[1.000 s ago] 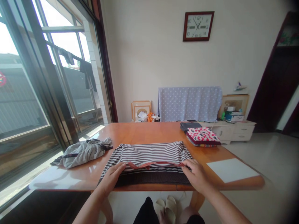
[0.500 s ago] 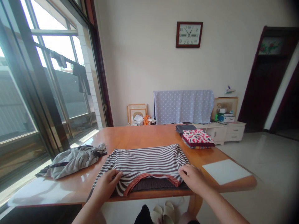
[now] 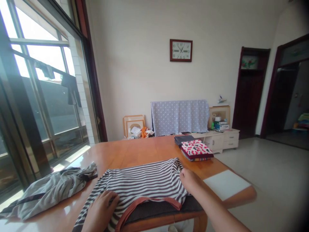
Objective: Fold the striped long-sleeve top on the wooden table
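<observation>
A brown-and-white striped knit shirt (image 3: 142, 183) lies spread on the wooden table (image 3: 135, 153), with its orange-trimmed collar or hem toward me. My left hand (image 3: 100, 212) rests on the shirt's lower left part, fingers apart. My right hand (image 3: 189, 180) touches the shirt's right edge, and its fingers' grip is hard to judge. Dark ribbed fabric (image 3: 161, 211) lies under the shirt's near edge and shows below the trim. The shirt hides the rest of that fabric.
A crumpled grey garment (image 3: 48, 193) lies left of the shirt. Folded cloths with a red-and-white patterned top (image 3: 196, 150) and a dark folded item (image 3: 183, 140) sit beyond my right hand. A white board (image 3: 225, 183) lies at the right table edge.
The view has swung left and upward. My right hand has moved up the shirt's right edge, my left hand has moved toward the lower left, and the shirt now slants that way.
</observation>
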`<state>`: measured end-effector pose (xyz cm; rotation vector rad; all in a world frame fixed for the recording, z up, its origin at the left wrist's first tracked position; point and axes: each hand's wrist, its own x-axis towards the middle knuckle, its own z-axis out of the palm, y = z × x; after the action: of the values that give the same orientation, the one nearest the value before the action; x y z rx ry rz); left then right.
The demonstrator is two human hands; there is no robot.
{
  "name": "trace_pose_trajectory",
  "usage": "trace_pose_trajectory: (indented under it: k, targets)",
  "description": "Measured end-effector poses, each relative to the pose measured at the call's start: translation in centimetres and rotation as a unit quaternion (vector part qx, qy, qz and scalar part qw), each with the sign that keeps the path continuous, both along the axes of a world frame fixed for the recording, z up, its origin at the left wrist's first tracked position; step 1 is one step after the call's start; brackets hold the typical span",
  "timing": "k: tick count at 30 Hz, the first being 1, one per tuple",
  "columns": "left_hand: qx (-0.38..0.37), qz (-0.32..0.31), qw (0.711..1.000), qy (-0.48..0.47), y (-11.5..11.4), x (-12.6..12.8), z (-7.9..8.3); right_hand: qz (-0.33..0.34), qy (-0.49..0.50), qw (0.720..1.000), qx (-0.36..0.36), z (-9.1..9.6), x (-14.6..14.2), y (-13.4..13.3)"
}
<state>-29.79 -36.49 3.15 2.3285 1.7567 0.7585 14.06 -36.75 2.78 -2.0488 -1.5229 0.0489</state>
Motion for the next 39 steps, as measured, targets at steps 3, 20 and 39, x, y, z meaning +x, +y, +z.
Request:
trace_pose_trajectory:
  k: [3, 20, 39]
  targets:
    - [-0.006, -0.003, 1.000, -0.003, 0.1, -0.1, -0.2, 0.006, 0.025, 1.000, -0.011, -0.2, 1.1, 0.2]
    - [-0.008, 0.026, 1.000, 0.016, 0.2, -0.2, -0.6, 0.076, -0.031, 0.997, -0.016, 3.2, -2.6, 4.4]
    - [0.012, 0.061, 0.998, -0.016, -1.5, 0.9, 0.4, 0.065, -0.148, 0.975, -0.153, -4.1, -3.1, 8.7]
